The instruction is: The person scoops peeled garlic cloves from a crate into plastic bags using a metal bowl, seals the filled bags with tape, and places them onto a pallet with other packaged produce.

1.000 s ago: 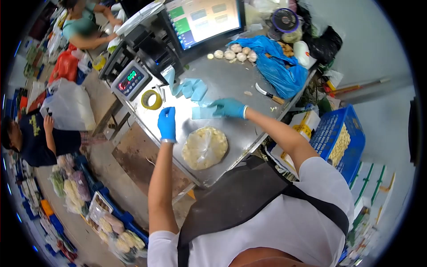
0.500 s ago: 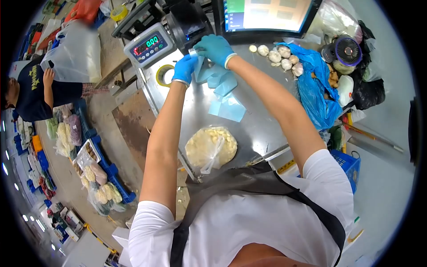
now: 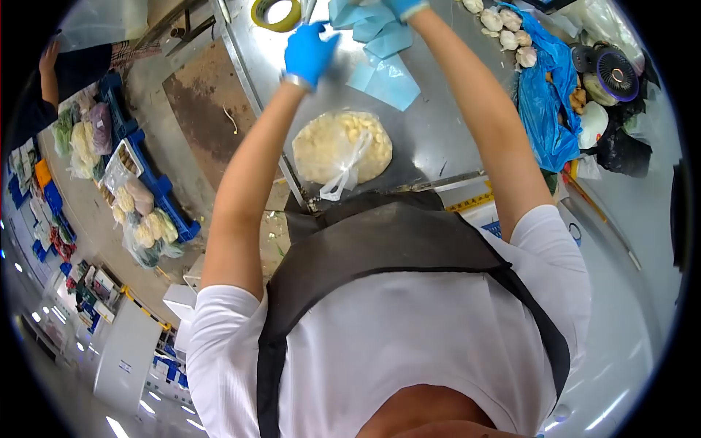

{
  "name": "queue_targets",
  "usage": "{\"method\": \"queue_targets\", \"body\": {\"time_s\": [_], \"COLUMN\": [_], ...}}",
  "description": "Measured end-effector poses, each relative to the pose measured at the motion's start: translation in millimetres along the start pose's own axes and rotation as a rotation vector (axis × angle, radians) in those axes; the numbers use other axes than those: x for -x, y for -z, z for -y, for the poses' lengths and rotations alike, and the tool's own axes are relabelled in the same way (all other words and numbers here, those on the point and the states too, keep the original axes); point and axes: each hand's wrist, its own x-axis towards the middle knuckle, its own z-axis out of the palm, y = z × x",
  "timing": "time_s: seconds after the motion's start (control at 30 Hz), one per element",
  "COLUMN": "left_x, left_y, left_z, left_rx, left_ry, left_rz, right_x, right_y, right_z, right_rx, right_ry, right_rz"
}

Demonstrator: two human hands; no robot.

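Note:
My left hand (image 3: 310, 55), in a blue glove, is over the metal table right of the tape roll. Its fingers look apart, slightly blurred, with nothing visible in them. My right hand (image 3: 404, 6), gloved too, is cut off by the top edge, its fingers out of sight. It is at the upper end of a folded strip of light-blue film (image 3: 387, 79), which trails down the table between my hands. Nearer my body is a knotted clear plastic bag of pale peeled cloves (image 3: 343, 146), probably garlic.
A yellow tape roll (image 3: 276, 13) lies at the table's upper left. Garlic bulbs (image 3: 509, 29), a blue plastic bag (image 3: 548, 95) and a small fan (image 3: 617, 75) are at right. Blue crates (image 3: 157, 179) of bagged vegetables stand left, near another person's arm (image 3: 49, 80).
The view has tilted down, so the scale and screen have left it. My left hand has come away from the film's upper end towards me. My right hand is now mostly out of frame.

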Motion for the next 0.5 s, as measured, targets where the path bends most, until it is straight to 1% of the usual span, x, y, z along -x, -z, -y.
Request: {"method": "queue_targets", "body": {"time_s": [0.03, 0.07, 0.1, 0.13, 0.17, 0.2, 0.23, 0.27, 0.3, 0.37, 0.47, 0.5], "left_x": [42.8, 76.6, 114.3, 155.7, 202.1, 222.3, 239.2, 252.1, 263.1, 276.1, 285.5, 287.5], "left_y": [0.7, 2.6, 18.5, 22.8, 14.1, 24.9, 27.0, 29.8, 32.5, 37.1, 45.0, 45.0], "left_z": [-12.4, -15.4, -39.2, -49.5, -43.6, -54.2, -53.0, -51.5, -51.1, -51.9, -51.6, -52.0], "left_rx": [-0.14, -0.145, -0.148, -0.1, -0.197, -0.177, -0.226, -0.134, -0.042, -0.012, 0.063, 0.095], "left_ry": [-0.109, -0.087, -0.193, -0.185, -0.379, -0.35, -0.466, -0.473, -0.476, -0.477, -0.431, -0.405], "left_rz": [-0.045, 0.283, 0.449, 0.559, 0.398, 0.47, 0.397, 0.389, 0.38, 0.338, 0.274, 0.247], "right_x": [23.0, 45.5, 75.2, 104.7, 133.9, 157.7, 185.6, 212.2, 229.6, 261.8, 278.8, 274.8], "right_y": [4.8, 11.5, 16.0, 18.3, 16.9, 21.4, 16.5, 17.2, 23.1, 25.6, 47.1, 57.4], "right_z": [10.3, 10.7, 18.9, 24.3, 19.6, 29.6, 33.1, 34.6, 43.3, 47.8, 59.9, 60.8], "right_rx": [-0.111, -0.029, -0.089, -0.149, -0.109, -0.086, -0.124, 0.0, 0.096, 0.33, 0.279, 0.264], "right_ry": [-0.048, -0.155, -0.116, -0.072, 0.045, 0.125, 0.11, 0.223, 0.406, 0.464, 0.535, 0.445], "right_rz": [0.043, 0.247, 0.282, 0.316, 0.309, 0.368, 0.36, 0.424, 0.458, 0.939, 0.856, 1.037]}}
